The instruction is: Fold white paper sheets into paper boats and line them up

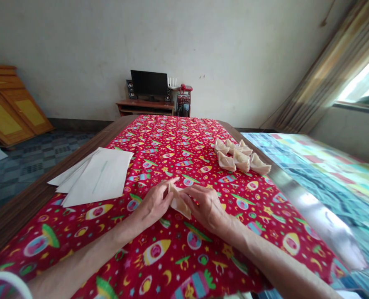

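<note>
Between my two hands, near the middle of the red patterned cloth, is a small folded piece of cream paper (179, 205). My left hand (157, 198) closes on its left edge, with the thumb on the near side and the fingers behind. On the paper's right side my right hand (205, 206) holds it with bent fingers, which hide part of the folds. Several finished-looking folded paper shapes with pointed ends, one of them a folded paper boat (241, 160), stand grouped farther right. To the left lie several fanned-out flat paper sheets (112, 173).
The red cloth (172, 149) covers most of a brown table (87, 155). Past its far end stands a desk (145, 105) with a monitor (149, 84) and speakers. A bed (324, 182) is along the right side, and a wooden cabinet (11, 108) stands at far left.
</note>
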{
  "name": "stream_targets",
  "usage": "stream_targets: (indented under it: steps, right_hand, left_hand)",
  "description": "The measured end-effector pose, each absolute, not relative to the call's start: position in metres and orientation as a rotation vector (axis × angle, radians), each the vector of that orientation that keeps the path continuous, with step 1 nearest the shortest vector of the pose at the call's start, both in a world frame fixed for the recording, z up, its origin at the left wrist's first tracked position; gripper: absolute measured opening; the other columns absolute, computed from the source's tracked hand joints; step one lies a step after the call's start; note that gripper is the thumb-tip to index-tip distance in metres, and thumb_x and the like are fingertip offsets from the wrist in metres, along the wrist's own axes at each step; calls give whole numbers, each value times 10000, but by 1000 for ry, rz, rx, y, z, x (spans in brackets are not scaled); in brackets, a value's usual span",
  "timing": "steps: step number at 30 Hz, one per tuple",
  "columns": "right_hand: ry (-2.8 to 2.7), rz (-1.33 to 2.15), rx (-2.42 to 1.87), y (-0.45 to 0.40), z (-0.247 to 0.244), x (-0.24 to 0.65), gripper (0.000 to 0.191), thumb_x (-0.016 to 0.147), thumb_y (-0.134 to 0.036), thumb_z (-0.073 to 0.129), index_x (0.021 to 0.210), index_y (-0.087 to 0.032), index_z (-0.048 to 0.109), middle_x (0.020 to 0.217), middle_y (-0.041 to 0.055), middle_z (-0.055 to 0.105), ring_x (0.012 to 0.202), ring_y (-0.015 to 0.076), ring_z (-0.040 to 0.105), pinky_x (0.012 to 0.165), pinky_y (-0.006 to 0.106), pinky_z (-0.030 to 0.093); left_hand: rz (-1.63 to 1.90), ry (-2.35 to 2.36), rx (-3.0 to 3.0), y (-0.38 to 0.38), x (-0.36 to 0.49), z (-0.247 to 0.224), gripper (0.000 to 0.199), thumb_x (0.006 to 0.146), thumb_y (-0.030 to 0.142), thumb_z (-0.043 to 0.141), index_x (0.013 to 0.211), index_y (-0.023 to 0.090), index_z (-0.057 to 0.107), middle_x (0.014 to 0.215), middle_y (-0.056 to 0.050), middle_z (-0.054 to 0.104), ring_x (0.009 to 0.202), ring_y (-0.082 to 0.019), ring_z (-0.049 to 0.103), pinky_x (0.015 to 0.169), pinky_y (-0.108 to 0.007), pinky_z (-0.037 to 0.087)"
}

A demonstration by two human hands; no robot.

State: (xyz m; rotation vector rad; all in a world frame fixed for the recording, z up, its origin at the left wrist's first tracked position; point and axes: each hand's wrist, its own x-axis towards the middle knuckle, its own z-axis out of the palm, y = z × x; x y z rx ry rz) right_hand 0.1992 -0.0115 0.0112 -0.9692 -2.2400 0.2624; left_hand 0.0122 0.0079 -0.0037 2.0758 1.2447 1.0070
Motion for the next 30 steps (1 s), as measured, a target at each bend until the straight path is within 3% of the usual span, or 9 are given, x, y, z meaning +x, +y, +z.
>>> stream_targets:
  steps: [6,18,22,27,30]
  right_hand:
    - [-2197,349,-1048,-9,10,198,359,959,-287,367,663,-179,541,595,-15,531,533,88,464,544,216,351]
    - [-2160,289,-1023,-6,0,201,222,907,-235,461,763,-176,620,706,18,630,618,104,542,591,210,389]
    - [-2128,324,-1061,-5,1,200,205,892,-228,484,762,-177,633,711,17,647,619,106,560,590,205,400]
    - [-2135,354,-1078,-6,3,200,231,897,-253,489,726,-183,628,662,5,633,568,100,542,565,205,397]
    - [-2130,342,-1067,-12,10,201,229,918,-286,464,822,-188,647,747,27,646,651,120,576,623,223,428]
  left_hand:
    - [1041,1245,2208,9,12,-3,437,850,269,434,1254,139,535,1180,-124,606,1108,-235,561,968,-384,442]
    - [937,1123,1757,3,13,8,569,801,313,499,1338,137,430,910,-48,676,795,-171,643,671,-259,522]
    - [902,1024,1566,0,14,13,647,772,277,521,1379,119,361,886,-43,682,794,-164,649,696,-266,516]
    - [902,1019,1535,-4,13,16,628,794,331,549,1376,157,390,852,-32,685,756,-165,646,677,-266,511]
    - [920,1035,1513,-5,13,17,618,808,378,553,1365,152,408,861,-38,686,744,-172,642,650,-257,502]
